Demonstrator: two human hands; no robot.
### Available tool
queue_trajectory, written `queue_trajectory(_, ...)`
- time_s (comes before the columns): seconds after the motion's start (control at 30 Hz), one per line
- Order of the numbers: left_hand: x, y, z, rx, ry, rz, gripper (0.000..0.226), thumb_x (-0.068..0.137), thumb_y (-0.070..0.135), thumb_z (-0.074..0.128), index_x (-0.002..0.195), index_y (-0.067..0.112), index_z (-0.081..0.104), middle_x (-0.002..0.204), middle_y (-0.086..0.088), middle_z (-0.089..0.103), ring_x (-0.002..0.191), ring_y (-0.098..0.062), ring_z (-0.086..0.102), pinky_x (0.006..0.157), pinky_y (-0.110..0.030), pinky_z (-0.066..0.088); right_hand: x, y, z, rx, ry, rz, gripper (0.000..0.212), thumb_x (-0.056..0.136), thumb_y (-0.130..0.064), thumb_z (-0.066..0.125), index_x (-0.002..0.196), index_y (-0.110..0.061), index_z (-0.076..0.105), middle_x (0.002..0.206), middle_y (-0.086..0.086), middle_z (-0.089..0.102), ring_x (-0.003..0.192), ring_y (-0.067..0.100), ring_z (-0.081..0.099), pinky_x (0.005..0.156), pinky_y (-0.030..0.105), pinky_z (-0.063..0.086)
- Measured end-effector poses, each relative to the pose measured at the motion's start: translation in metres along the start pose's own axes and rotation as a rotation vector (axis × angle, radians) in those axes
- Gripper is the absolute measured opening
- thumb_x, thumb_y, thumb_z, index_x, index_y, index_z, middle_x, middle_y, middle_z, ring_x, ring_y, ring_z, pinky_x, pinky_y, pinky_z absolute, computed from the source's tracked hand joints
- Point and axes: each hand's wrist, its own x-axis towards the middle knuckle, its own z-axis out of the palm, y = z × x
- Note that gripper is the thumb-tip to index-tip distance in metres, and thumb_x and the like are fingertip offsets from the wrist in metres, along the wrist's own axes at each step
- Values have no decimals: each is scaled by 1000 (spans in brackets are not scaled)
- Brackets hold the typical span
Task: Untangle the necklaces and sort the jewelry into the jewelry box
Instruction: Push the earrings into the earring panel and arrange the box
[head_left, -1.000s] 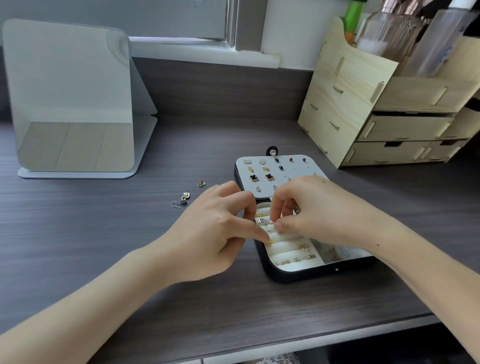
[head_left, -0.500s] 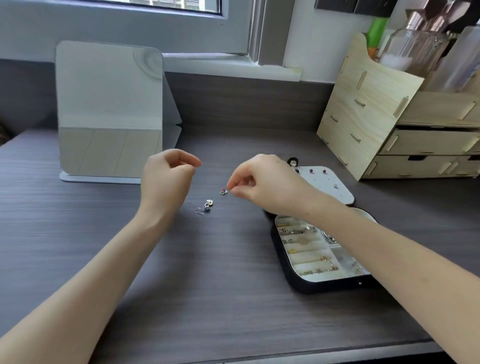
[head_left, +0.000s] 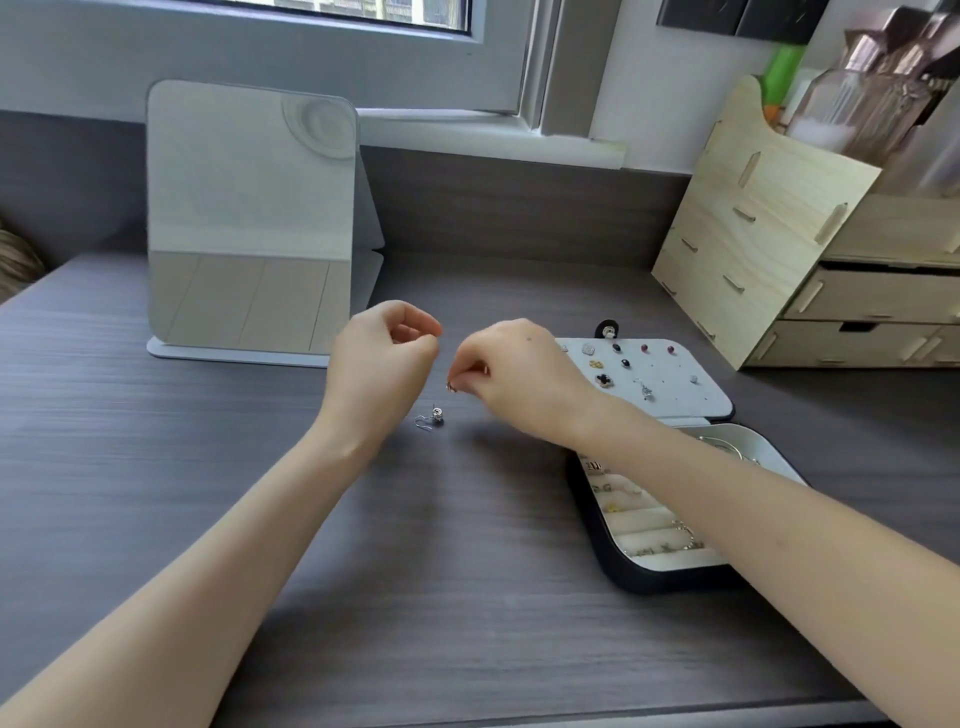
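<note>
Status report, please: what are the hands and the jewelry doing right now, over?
Right hand pinches small earring. Left hand curled, nothing visible in it. Hook earring loose on desk; jewelry box open. Nothing in the way.

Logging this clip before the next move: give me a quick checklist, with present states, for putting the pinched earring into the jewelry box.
1. Small earring pinched in right hand: ok.
2. Jewelry box open, tray showing: ok.
3. Bare space on lid panel for another earring: ok.
4. Left hand free to help: cannot tell; its fingers are curled, thumb at fingertip.
5. All loose pieces off the desk: not ok; a hook earring lies there, apart from both hands.
</note>
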Motion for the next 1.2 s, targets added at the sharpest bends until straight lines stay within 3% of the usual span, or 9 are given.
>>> queue_trajectory(0.13, -8, 8, 2, -119, -224, 87, 18, 75, 24, 55, 78, 11, 67, 67, 4, 65, 63, -8, 57, 59, -19, 43, -21, 0, -35, 630, 12, 192, 9, 84, -14, 66, 80, -13, 74, 75, 2, 72, 78, 15, 67, 77, 32, 52)
queue_trajectory(0.27, -16, 12, 2, -339, -439, 89, 29, 82, 29, 57, 87, 1, 64, 72, -5, 66, 67, -15, 58, 63, -31, 44, -41, 9, -48, 858, -88, 274, 12, 87, -16, 64, 79, -16, 72, 64, -8, 65, 58, -3, 53, 55, 12, 39)
queue_trajectory(0.33, -21, 15, 3, -371, -470, 130, 18, 85, 21, 63, 90, 3, 64, 72, -4, 67, 69, -16, 59, 65, -34, 45, -47, 17, -48, 973, -119, 329, 11, 86, -17, 64, 79, -16, 72, 65, -7, 64, 59, 0, 51, 59, 17, 36)
queue_trajectory(0.47, -30, 21, 8, -386, -461, 236, 10, 75, 14, 67, 83, 8, 67, 67, 1, 63, 63, -11, 57, 58, -21, 47, -60, 23, -48, 1129, -163, 380, 10, 72, -28, 69, 79, -20, 71, 70, -6, 63, 65, 7, 51, 68, 26, 37)
queue_trajectory(0.63, -38, 23, 15, -339, -438, 181, 4, 81, 6, 67, 79, 10, 68, 65, 9, 65, 60, -4, 55, 59, -17, 46, -79, 21, -53, 1046, 21, 399, 12, 77, -23, 71, 83, -14, 67, 72, 1, 67, 68, 12, 58, 69, 27, 44)
queue_trajectory(0.8, -48, 24, 22, -466, -534, -74, 14, 65, 23, 72, 74, 12, 73, 64, 0, 65, 62, -8, 55, 62, -18, 47, -91, 10, -59, 823, 114, 288, 16, 75, -26, 75, 77, -11, 71, 78, 6, 72, 78, 17, 68, 75, 25, 53)
queue_trajectory(0.97, -53, 25, 23, -575, -611, -173, 13, 63, 16, 69, 75, 12, 74, 67, -2, 69, 61, -8, 62, 60, -16, 51, -99, 8, -62, 592, 166, 213, 9, 81, -18, 71, 73, -19, 68, 68, -6, 67, 66, 3, 61, 60, 14, 46)
queue_trajectory(1.1, -55, 27, 22, -508, -628, -112, 23, 65, 19, 69, 87, 14, 72, 79, -3, 73, 68, -9, 63, 65, -21, 48, -106, 19, -74, 611, 42, 307, 9, 84, -15, 67, 76, -14, 69, 67, -5, 64, 60, -1, 54, 59, 11, 42)
queue_trajectory(1.2, -51, 25, 22, -413, -547, -95, 9, 75, 14, 69, 79, 20, 74, 74, 7, 70, 69, -5, 57, 70, -26, 40, -114, 41, -85, 616, -181, 452, 10, 83, -20, 68, 75, -15, 71, 70, 0, 64, 66, 9, 53, 68, 28, 42)
